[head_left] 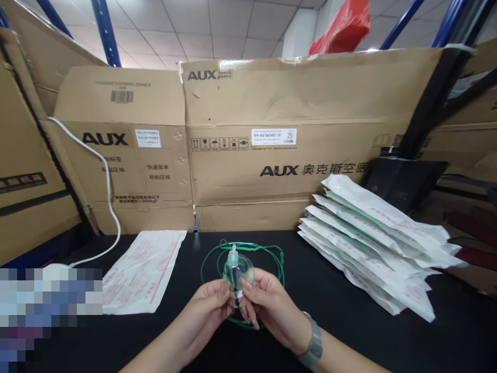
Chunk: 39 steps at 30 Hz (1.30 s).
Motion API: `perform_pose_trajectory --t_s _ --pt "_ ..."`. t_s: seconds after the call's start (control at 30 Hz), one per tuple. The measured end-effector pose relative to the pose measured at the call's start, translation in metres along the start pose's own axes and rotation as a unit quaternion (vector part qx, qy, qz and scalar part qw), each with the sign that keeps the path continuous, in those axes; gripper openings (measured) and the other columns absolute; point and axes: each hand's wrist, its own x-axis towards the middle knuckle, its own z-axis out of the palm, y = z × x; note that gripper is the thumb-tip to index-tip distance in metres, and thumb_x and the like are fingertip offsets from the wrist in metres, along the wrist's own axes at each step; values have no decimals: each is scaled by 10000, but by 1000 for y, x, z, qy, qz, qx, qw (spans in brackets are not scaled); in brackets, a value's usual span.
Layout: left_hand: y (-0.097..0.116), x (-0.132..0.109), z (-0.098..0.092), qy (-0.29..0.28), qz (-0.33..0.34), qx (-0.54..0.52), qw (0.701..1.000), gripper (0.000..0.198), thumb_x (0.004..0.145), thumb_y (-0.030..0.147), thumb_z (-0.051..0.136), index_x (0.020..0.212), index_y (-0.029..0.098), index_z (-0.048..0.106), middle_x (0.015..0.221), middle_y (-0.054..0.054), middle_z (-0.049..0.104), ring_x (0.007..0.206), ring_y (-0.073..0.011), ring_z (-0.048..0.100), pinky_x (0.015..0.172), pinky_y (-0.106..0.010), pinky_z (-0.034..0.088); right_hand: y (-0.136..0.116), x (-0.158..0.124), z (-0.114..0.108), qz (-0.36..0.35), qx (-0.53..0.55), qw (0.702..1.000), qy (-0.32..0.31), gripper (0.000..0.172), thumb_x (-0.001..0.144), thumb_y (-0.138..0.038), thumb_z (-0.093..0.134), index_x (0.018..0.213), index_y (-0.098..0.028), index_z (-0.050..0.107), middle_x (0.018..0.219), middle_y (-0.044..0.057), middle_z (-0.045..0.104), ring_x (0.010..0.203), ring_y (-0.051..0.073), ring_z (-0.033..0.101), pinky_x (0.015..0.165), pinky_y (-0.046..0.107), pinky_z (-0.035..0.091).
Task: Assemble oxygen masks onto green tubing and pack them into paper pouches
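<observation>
I steady a clear mask (234,277), left hand (209,299) and right hand (267,298) gripping, before the surface's back edge (205,239); turning it likely needs gentleness.

Workshop, seemingly; cardboard panels (303,189), blue posts (104,32)

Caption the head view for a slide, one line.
Left hand and right hand hold a clear domed plastic mask over looped thin green tubing on a black tabletop.

The left hand (208,302) and right hand (268,296) pinch close together, thumbs (249,290) uppermost, left fingers (228,311) apparently curled.
</observation>
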Motion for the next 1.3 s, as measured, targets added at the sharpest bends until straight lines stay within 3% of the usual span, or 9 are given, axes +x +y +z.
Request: perform_pose_trajectory --t_s 0.2,0.37,0.6,1.13,1.3 --pt "7 1 -2 8 15 18 1000 175 764 265 581 709 107 637 638 -36 568 581 -119 482 593 -256 389 -1 0 2 6 -16 999 -30 274 782 -392 554 712 -130 511 582 9 586 421 74 515 390 183 419" --pt "8 0 -3 49 22 73 996 173 747 241 607 629 114 620 565 -3 520 544 -91 424 556 -217 342 2 1 0 6 -31 1000 0 241 719 -337 645 718 -129 524 568 -16 560 434 62 495 417 174 397" --pt "13 -3 5 45 30 58 997 221 832 245 484 811 124 667 684 -50 600 650 -130 484 673 -272 376 3 3 -7 31 20 999 -9 236 757 -332 609 706 -129 499 558 -12 543 418 46 440 448 180 342" --pt "14 -8 5 122 80 184 972 284 801 322 521 616 129 617 618 -18 573 630 -124 468 645 -249 364 3 3 -3 28 -40 999 7 315 754 -442 574 729 -136 505 541 -17 527 440 59 431 442 176 341" --pt "9 -5 4 124 74 169 975 181 630 256 711 611 145 570 618 9 583 621 -112 494 620 -225 377 8 4 -5 25 -57 998 18 307 745 -432 590 735 -136 511 538 -32 505 441 57 428 439 176 344"
